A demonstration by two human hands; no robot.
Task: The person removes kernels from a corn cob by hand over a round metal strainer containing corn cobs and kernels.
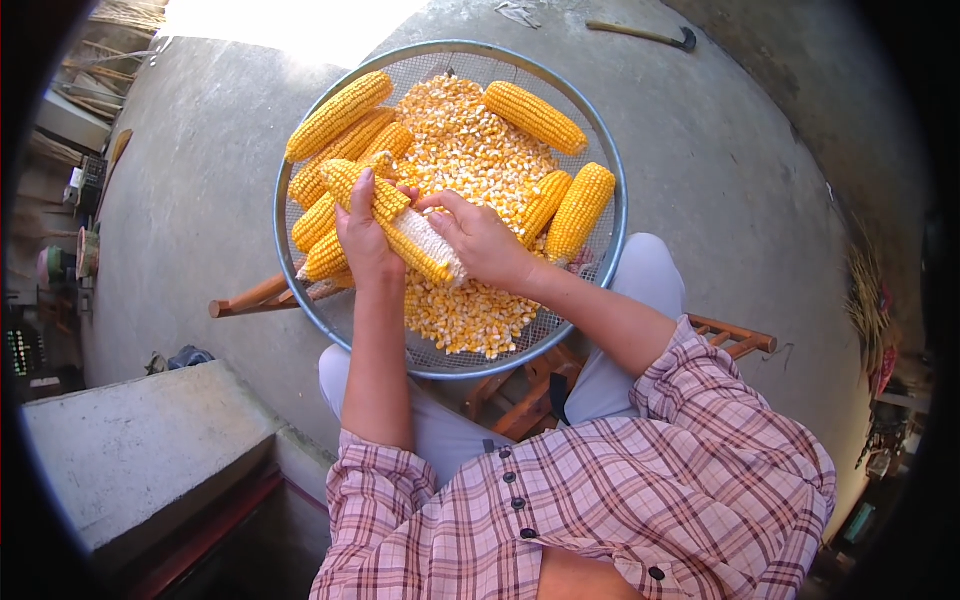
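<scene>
My left hand [369, 236] grips an ear of corn [386, 201] above a round wire-mesh sieve [619, 214] with a metal rim. Part of this ear is stripped to the white cob, while rows of yellow kernels stay on its upper end and along one side. Against the bare part rests my right hand [480, 236], its thumb and fingers bent at the kernel edge. Loose corn kernels [472, 142] are heaped in the sieve beneath both hands. Several whole ears [337, 116] lie at the sieve's left, and others [581, 214] lie at its right.
Wooden bars [255, 296] of a stand show under the sieve, between my knees. A concrete ledge [157, 442] rises at the lower left. On the concrete floor [720, 172] lies a wooden-handled tool [641, 34] with a dark metal head. Dry stalks [866, 292] lean at the right.
</scene>
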